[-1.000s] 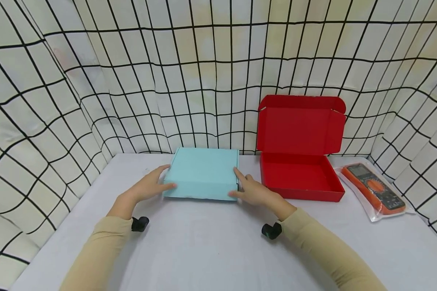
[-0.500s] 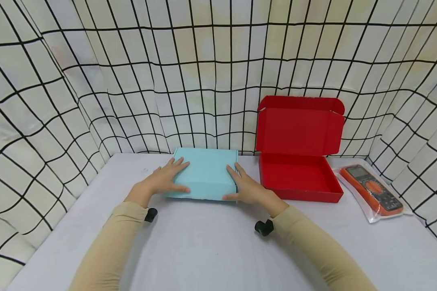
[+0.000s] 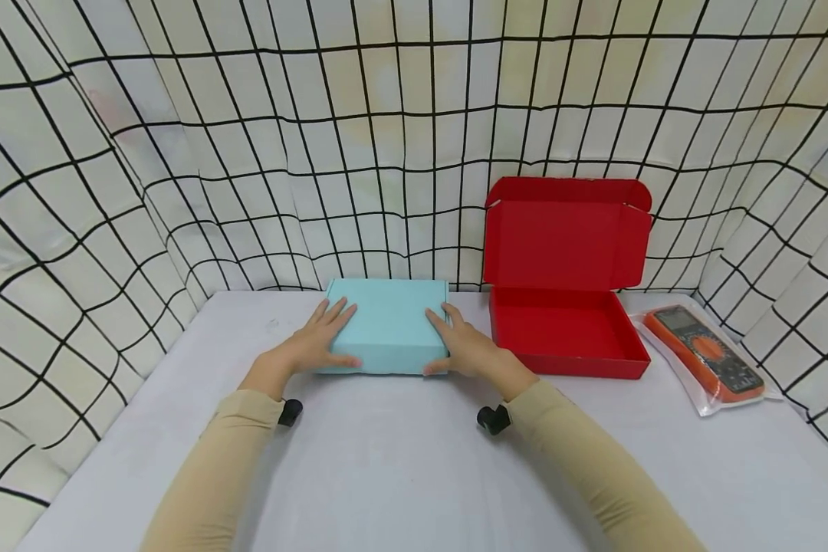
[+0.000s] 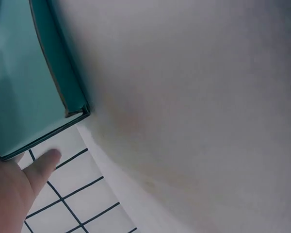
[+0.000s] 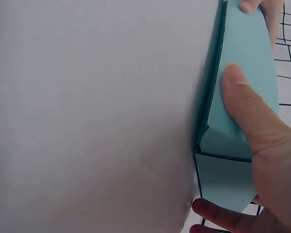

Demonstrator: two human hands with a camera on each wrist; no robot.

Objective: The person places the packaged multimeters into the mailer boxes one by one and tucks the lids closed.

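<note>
A closed light-blue cardboard box [image 3: 393, 314] lies on the white table at the back middle. My left hand [image 3: 310, 345] lies over its left side, fingers spread onto the lid and the thumb along the front. From the right, my right hand [image 3: 469, 349] touches the box with fingertips at the right edge of the lid and the thumb at the front right corner. In the right wrist view, the right thumb [image 5: 242, 97] rests straight on the blue surface, while other fingers extend past the box's end. Most of the left hand is outside the left wrist view.
An open red cardboard box [image 3: 566, 330], its lid standing up at the back, is just right of the blue one. Farther right lies an orange and black multimeter [image 3: 707, 353] in a clear plastic bag. White cloth walls with black grid lines [image 3: 400, 153] enclose the table.
My left hand has moved right from beside the blue box onto its lid, fingers spread. My right fingers have shifted slightly left onto the lid. The front flap now looks flatter against the box.
</note>
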